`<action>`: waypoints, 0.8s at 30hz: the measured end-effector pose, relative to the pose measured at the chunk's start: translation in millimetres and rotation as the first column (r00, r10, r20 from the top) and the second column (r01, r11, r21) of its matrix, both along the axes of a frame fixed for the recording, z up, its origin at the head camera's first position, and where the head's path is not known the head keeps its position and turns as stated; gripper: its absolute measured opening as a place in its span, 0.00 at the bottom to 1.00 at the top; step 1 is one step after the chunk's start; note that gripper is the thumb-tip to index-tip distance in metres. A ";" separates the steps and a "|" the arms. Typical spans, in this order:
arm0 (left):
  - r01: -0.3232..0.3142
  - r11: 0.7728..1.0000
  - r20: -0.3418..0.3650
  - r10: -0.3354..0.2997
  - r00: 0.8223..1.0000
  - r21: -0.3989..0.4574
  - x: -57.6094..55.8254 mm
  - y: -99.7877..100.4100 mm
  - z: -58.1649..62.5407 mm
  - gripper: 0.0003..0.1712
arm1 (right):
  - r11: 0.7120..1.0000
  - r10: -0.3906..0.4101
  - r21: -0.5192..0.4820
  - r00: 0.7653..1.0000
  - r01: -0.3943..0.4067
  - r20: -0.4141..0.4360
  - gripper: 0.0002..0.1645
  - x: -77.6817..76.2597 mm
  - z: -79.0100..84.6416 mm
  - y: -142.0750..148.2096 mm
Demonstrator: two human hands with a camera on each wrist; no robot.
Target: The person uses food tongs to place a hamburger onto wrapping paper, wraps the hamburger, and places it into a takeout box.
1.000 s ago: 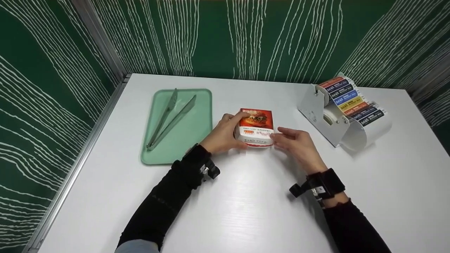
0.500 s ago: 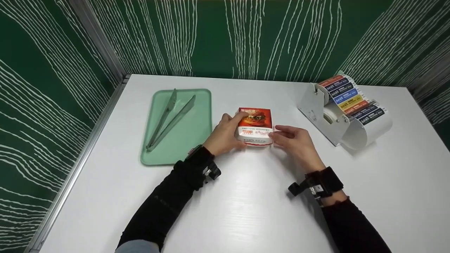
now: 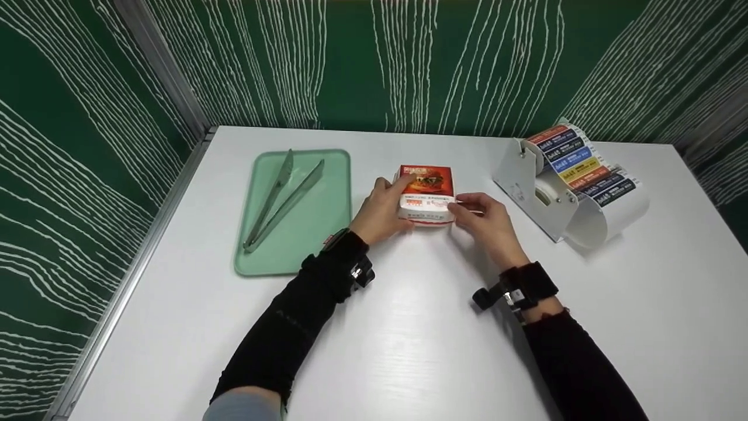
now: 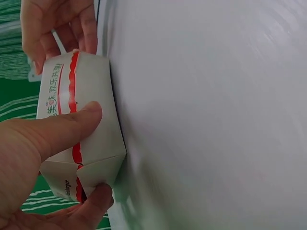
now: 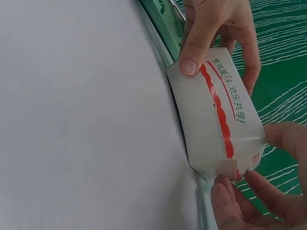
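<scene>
A burger box (image 3: 429, 202), red on top with a burger picture and white at the front, sits on the white table in the head view. My left hand (image 3: 383, 210) grips its left side, thumb (image 4: 86, 117) across the front face and a finger on the lid. At the box's right end my right hand (image 3: 485, 219) pinches the corner, and its fingertips (image 5: 256, 184) touch the side flap (image 5: 226, 167). The lid is down. What is inside the box is hidden.
Left of the hands lies a green tray (image 3: 315, 245) with metal tongs (image 3: 286, 202) on it. A label dispenser (image 3: 532, 187) carrying a roll of coloured labels (image 3: 575, 164) stands on the right. Green walls with white streaks (image 3: 345, 70) border the white table (image 3: 385, 351).
The burger box has shifted away from me toward the back of the table, both hands moving with it. Their hold looks much the same. Tray, tongs and dispenser have stayed put.
</scene>
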State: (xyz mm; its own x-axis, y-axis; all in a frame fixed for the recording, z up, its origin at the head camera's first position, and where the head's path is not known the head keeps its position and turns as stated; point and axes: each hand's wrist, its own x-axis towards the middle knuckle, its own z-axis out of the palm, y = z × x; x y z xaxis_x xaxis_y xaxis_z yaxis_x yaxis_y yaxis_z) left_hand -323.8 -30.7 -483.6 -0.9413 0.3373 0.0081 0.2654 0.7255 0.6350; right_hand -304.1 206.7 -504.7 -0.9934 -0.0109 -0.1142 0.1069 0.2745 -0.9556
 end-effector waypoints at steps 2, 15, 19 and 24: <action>0.001 1.000 0.009 -0.001 1.000 0.011 -1.3 -2.2 -0.9 0.58 | 1.000 0.010 0.002 1.000 -0.010 -0.009 0.34 -1.2 -0.2 -0.6; 0.027 1.000 0.062 -0.026 0.998 -0.015 -3.7 -8.4 3.6 0.59 | 0.984 0.058 0.177 0.978 -0.022 -0.203 0.28 -6.9 4.6 -6.4; 0.056 0.998 0.061 -0.054 0.997 -0.033 -4.1 -13.6 5.9 0.59 | 0.966 0.098 0.256 0.960 -0.029 -0.261 0.25 -5.5 4.4 -5.2; 0.079 0.994 0.024 -0.077 0.997 -0.071 -6.2 -25.4 12.7 0.55 | 0.937 0.144 0.347 0.945 -0.035 -0.294 0.23 -6.4 10.6 3.7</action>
State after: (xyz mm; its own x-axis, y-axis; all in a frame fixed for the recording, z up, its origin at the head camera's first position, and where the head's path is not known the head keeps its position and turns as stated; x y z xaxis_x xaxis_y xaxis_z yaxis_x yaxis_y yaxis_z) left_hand -329.9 -56.1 -470.9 -0.9118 0.4088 -0.0381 0.3103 0.7470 0.5879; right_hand -310.5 210.4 -494.1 -0.9755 -0.1168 0.1865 -0.2195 0.5762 -0.7873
